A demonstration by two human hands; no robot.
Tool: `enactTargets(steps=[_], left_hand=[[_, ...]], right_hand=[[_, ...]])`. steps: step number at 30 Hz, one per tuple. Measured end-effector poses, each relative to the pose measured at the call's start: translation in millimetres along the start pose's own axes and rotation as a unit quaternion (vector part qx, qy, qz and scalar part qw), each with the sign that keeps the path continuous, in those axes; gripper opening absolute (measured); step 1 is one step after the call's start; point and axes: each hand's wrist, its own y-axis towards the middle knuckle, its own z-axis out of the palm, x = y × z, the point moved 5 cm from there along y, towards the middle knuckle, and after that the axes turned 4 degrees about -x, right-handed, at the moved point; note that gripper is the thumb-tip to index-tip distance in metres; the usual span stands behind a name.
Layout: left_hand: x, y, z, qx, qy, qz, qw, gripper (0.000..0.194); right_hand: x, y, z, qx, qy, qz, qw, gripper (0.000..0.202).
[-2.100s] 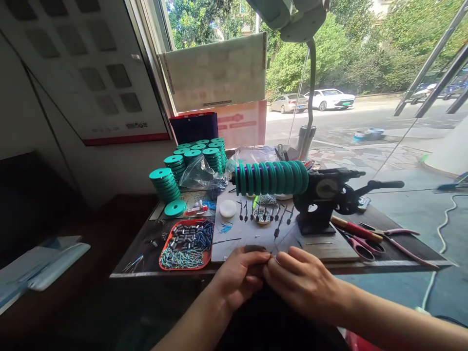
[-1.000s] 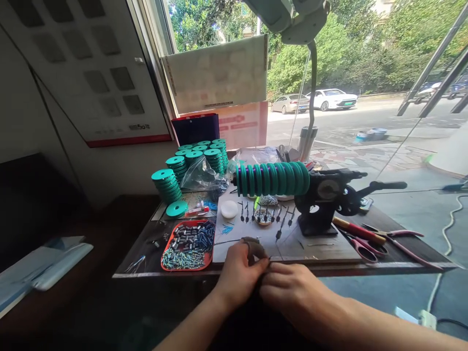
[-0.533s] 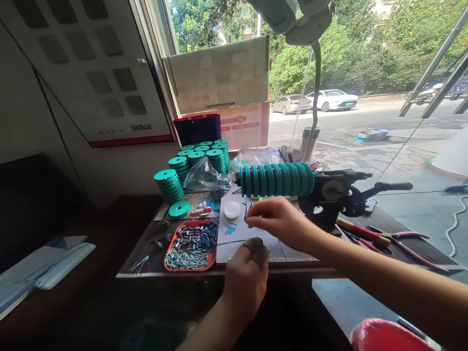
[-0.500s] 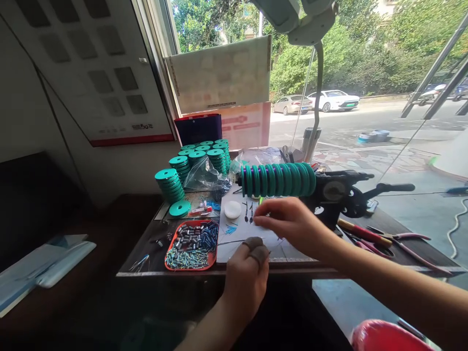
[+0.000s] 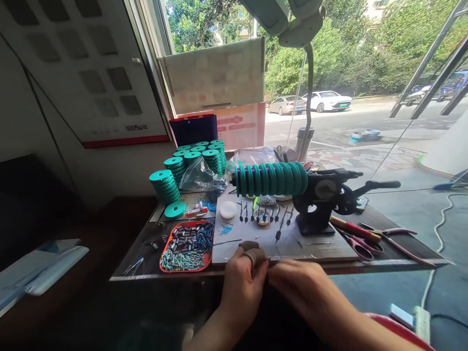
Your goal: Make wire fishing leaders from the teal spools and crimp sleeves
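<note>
My left hand (image 5: 244,277) is closed at the front edge of the white work board (image 5: 234,248), with brownish coverings on two fingers. Something small and dark pokes out at its fingertips, too small to name. Close beside it, my right hand (image 5: 305,283) has its fingers pinched together, their tips nearly meeting the left ones; what they hold is hidden. Beyond the hands, several small dark pieces with stems (image 5: 278,235) lie in a row on the board. Some lie across a round dish of tiny bits (image 5: 262,217).
At left is a red tray (image 5: 161,263) of small metal parts, with stacked green spools (image 5: 165,187) behind. A hand-cranked winder (image 5: 316,214) carries a row of green spools (image 5: 272,179). Scissors (image 5: 360,248) and pliers (image 5: 405,243) lie right. A lamp (image 5: 298,29) hangs overhead.
My right hand has come down from over the row of dark pieces to meet my left hand at the board's front edge. The left hand stays closed there. The view has shifted slightly.
</note>
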Motion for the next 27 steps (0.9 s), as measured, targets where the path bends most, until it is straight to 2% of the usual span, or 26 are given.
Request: enactTargets(steps=[2,3,4,6,8,11,13,15,16,17,18,20,22,24,26,27], left_hand=[[-3,-4,-0.6,-0.063,0.06,0.096,0.992,0.016],[-3,-7,-0.5,-0.094,0.081,0.129,0.984,0.018],[-1,-9,-0.2,-0.115,0.09,0.14,0.979,0.021],[4,-10,0.9,-0.119,0.084,0.136,0.98,0.023],[7,-8,0.9,-0.092,0.057,0.115,0.987,0.022],[8,-2,-1.3,-0.04,-0.013,0.028,0.999,0.014],[11,3,-1.4,-0.006,-0.088,-0.073,0.993,0.01],[16,5,2.9,0.04,-0.192,-0.192,0.961,0.01],[18,5,6.5,0.066,-0.249,-0.251,0.933,0.011],[20,4,10.6,0.092,-0.302,-0.304,0.899,0.014],[21,3,14.4,0.114,-0.349,-0.349,0.862,0.017],[21,-1,20.2,0.14,-0.418,-0.414,0.796,0.022],[21,-4,23.8,0.145,-0.462,-0.452,0.749,0.025],[20,-6,25.9,0.14,-0.486,-0.475,0.72,0.026],[19,-9,27.0,0.136,-0.496,-0.489,0.705,0.028],[19,-10,27.2,0.135,-0.497,-0.492,0.702,0.028]], right_hand=[[3,21,-14,0.044,0.067,0.077,0.994,0.027],[2,33,-17,0.076,0.092,0.125,0.985,0.023],[2,46,-20,0.1,0.099,0.144,0.979,0.02],[1,71,-20,0.144,0.105,0.166,0.97,0.018],[1,89,-15,0.18,0.099,0.171,0.964,0.016],[7,95,-11,0.203,0.083,0.154,0.964,0.013],[10,83,-16,0.167,0.069,0.126,0.975,0.017],[11,63,-27,0.064,0.032,0.064,0.995,0.022],[18,50,-36,-0.041,-0.02,-0.059,0.997,0.024],[24,33,-41,-0.131,-0.08,-0.164,0.975,0.025],[28,15,-40,-0.179,-0.142,-0.262,0.938,0.022],[25,-7,-24,-0.176,-0.234,-0.353,0.888,0.022],[20,-16,-13,-0.192,-0.269,-0.386,0.861,0.021],[15,-17,-7,-0.215,-0.264,-0.392,0.855,0.02],[7,-15,-4,-0.224,-0.215,-0.372,0.875,0.02],[1,-12,-3,-0.221,-0.165,-0.336,0.901,0.021]])
